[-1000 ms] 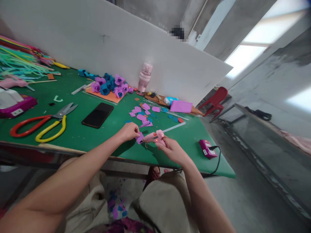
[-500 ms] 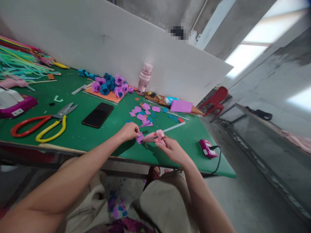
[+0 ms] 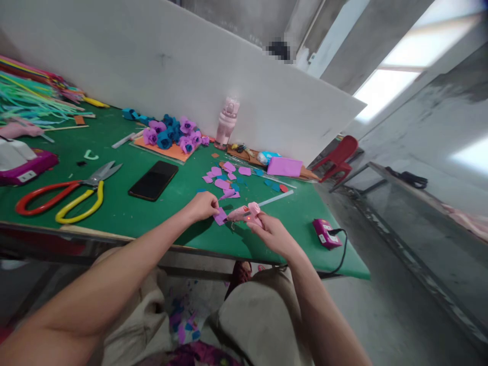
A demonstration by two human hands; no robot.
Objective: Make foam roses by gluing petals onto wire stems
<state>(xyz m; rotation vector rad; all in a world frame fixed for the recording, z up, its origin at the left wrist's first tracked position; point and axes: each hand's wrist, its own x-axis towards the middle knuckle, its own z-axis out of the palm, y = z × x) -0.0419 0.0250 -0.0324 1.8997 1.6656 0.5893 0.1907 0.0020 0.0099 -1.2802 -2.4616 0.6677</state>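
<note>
My left hand (image 3: pixel 205 206) is closed in a pinch on a purple paper petal (image 3: pixel 220 217) above the green table. In my right hand (image 3: pixel 268 230) is a pink hot glue gun (image 3: pixel 244 213), its small red light lit and a long clear glue stick (image 3: pixel 276 198) jutting from its rear. The gun's nozzle points left and lies right beside the petal's right edge; whether the two touch I cannot tell. Loose purple petals (image 3: pixel 222 184), with some blue and orange pieces, lie scattered just beyond my hands.
Scissors (image 3: pixel 89 188) with red and yellow handles and a black phone (image 3: pixel 153 180) lie to the left. Purple and blue paper flowers (image 3: pixel 173 133) rest behind them. A pink bottle (image 3: pixel 227 123) stands against the white board. At right sits a magenta power socket (image 3: pixel 327 234) with a cable.
The glue gun in my right hand has shifted slightly right, its nozzle drawing back toward the petal's edge. My left hand keeps its pinch in place.
</note>
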